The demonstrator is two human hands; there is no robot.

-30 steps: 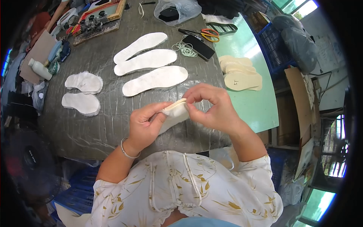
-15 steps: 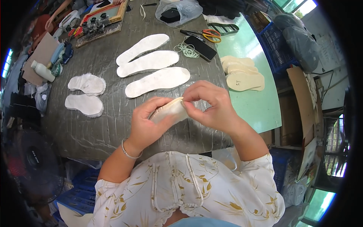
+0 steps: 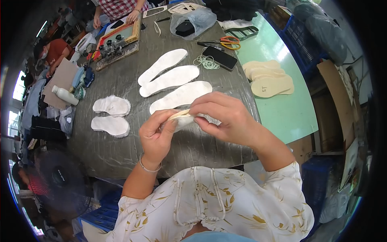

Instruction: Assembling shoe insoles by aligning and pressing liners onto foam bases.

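Insole piece (image 3: 183,118), pale cream and folded or curled on itself, sits pinched between both hands just above the near part of the grey counter (image 3: 121,153). The left hand (image 3: 158,135) cups it from below, fingers curled up around its lower side and thumb pressed against its edge. The right hand (image 3: 225,117) comes over from the other side, thumb and forefinger closed on the piece's top edge, the other fingers bent loosely behind. Neither hand is open; both have hold of the same piece.

On the counter beyond lie three long white insoles (image 3: 177,82) side by side, and to the left two shorter fluffy white pieces (image 3: 111,115). A stack of tan insoles (image 3: 270,78) rests on the green surface to the right, near a dark phone (image 3: 219,57), a bunch of rubber bands (image 3: 206,61) and orange-handled scissors (image 3: 229,41).

The likely risk is in the pinch itself: the piece is thin and held only at its edges, so uneven pull from the two hands could crease it, tear a layer or let the edges come together out of line. A loosened grip would let it drop onto the long insole directly below and knock that row askew. Whether any glue is on the piece cannot be told.
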